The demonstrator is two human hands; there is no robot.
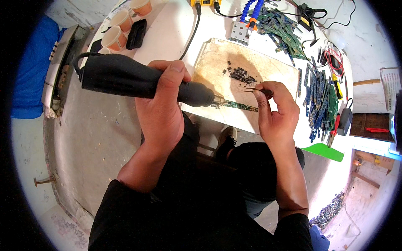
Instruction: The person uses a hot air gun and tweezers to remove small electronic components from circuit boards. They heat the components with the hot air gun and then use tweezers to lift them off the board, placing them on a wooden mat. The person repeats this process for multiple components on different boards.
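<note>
My left hand (161, 111) is wrapped round the thick black handle of a hot-air gun (119, 77), thumb on top. The gun's metal nozzle points right, over a narrow green circuit-board strip (242, 106) near the front edge of a worn, pale work board (214, 54). In my right hand (279, 115), thumb and fingers pinch a pair of tweezers (251, 89), tips pointing left just above the strip. Whether the tips grip anything is too small to tell. Just beyond them lies a loose heap of small black chips (240, 75) on the board.
Circuit-board strips lie piled at the far right (280, 31) and along the right side (321, 104), beside pliers and cables. Orange-pink cups (114, 38) and a black tray (136, 34) stand far left. A metal block (240, 32) with blue hoses and a yellow unit (205, 2) sit behind.
</note>
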